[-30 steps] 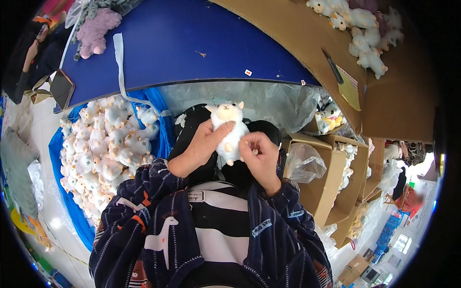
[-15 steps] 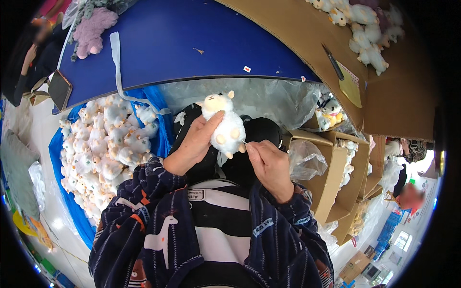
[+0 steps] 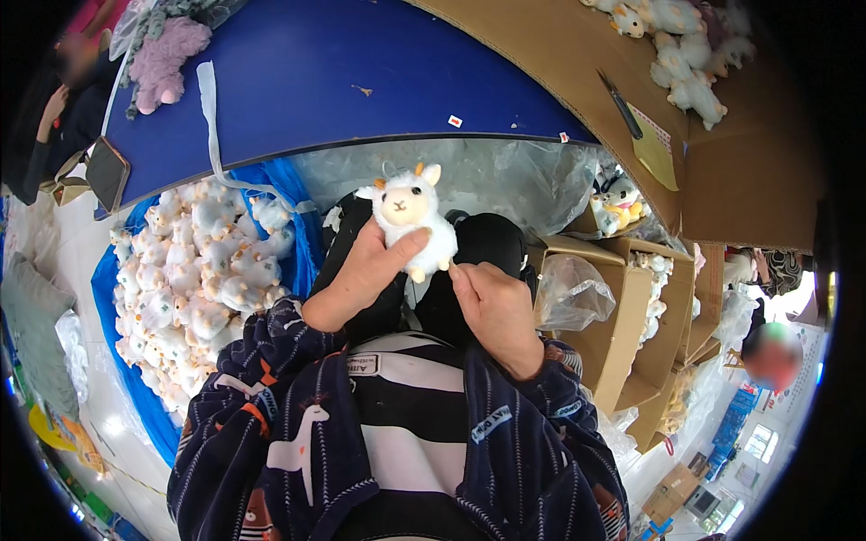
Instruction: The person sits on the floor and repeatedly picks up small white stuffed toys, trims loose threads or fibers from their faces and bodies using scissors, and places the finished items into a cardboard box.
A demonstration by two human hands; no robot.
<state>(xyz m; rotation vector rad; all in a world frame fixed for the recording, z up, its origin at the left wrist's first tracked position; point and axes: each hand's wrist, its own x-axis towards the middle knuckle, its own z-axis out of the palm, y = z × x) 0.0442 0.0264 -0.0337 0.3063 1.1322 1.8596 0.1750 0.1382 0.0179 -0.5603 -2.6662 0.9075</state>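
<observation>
A small white plush sheep (image 3: 439, 236) with a cream face, orange horns and cream feet is held upright over my lap, its face turned up. My left hand (image 3: 365, 275) grips its body from the left, the thumb across its belly. My right hand (image 3: 496, 311) is closed in a pinch at the toy's lower right, by one foot. What sits between those fingertips is too small to make out. To the left, many similar white plush toys (image 3: 194, 288) fill a large blue bag (image 3: 110, 298).
A blue table (image 3: 325, 72) spans the far side, with a purple plush (image 3: 167, 59) at its left. A cardboard sheet (image 3: 532, 45) at the right bears black-handled snips (image 3: 621, 106) and yellow paper (image 3: 654, 158). Open cardboard boxes (image 3: 582, 361) and clear plastic (image 3: 573, 293) stand to my right.
The plush sheep has turned upright so its face and horns show, where its underside faced me before. My right hand stays beside its foot, with a slight shift left.
</observation>
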